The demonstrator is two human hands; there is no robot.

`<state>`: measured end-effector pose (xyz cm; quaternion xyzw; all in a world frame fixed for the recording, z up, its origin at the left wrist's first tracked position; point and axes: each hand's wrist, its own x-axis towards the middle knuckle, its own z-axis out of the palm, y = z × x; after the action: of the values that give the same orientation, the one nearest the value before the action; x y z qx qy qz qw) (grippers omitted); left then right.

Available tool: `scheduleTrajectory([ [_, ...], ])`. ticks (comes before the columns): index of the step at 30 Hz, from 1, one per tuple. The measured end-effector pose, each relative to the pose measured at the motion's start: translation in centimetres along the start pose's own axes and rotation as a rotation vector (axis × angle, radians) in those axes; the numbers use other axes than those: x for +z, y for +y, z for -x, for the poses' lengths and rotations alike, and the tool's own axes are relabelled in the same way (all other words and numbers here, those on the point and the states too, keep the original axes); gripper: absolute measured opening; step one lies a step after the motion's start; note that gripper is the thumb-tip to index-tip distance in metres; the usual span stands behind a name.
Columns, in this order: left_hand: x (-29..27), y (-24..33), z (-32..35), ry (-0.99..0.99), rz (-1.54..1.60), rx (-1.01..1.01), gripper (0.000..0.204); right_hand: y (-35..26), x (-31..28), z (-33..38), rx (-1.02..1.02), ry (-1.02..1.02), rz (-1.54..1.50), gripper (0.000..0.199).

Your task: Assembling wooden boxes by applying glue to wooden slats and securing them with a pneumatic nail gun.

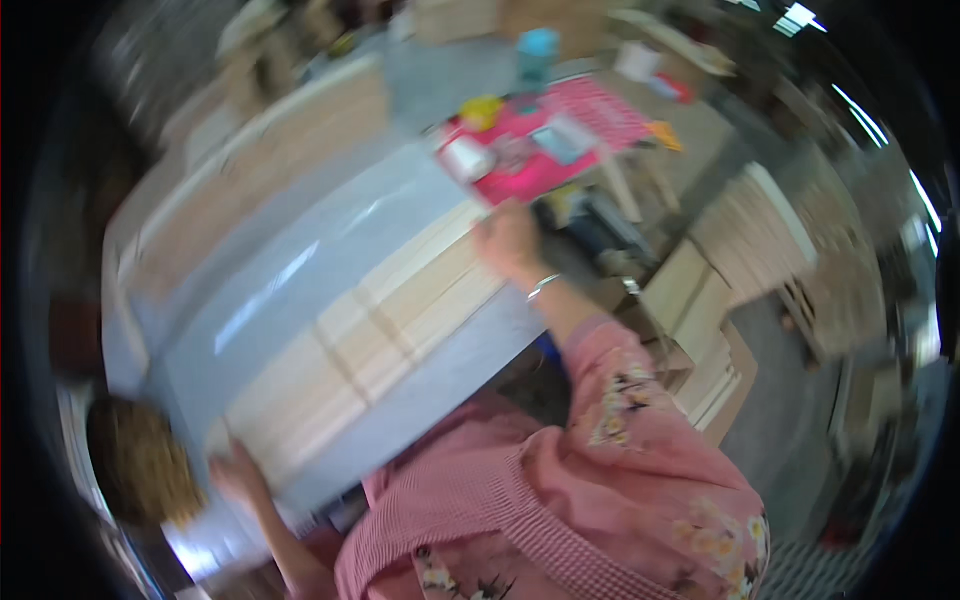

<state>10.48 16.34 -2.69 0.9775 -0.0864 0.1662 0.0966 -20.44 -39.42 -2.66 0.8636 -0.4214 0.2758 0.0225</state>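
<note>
A pale wooden panel (300,400), made up of long flat boards with darker bands across it, lies slantwise on a grey-blue table (430,385). At its lower left end my left hand (240,475) grips the edge. My right hand (508,242), with a bracelet at the wrist, is closed around the far right end. Motion blur hides the exact placing of the fingers on both hands.
A larger wooden panel (260,150) stands along the table's far side. Beyond my right hand is a pink mat (520,180) with small items and a blue-green cup (537,55). A brown bristly bundle (145,465) sits at left; stacked boards (750,235) stand right.
</note>
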Motion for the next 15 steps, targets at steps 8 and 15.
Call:
scheduleTrajectory([
  [8, 0.4, 1.4, -0.2, 0.009, 0.010, -0.039, 0.073, 1.7, 0.0, -1.0, 0.081, -0.108, -0.044, 0.045],
  [15, -1.2, 2.3, 0.5, -0.037, -0.050, -0.093, 0.073, 1.2, -0.4, -0.3, 0.098, -0.142, -0.033, 0.048],
])
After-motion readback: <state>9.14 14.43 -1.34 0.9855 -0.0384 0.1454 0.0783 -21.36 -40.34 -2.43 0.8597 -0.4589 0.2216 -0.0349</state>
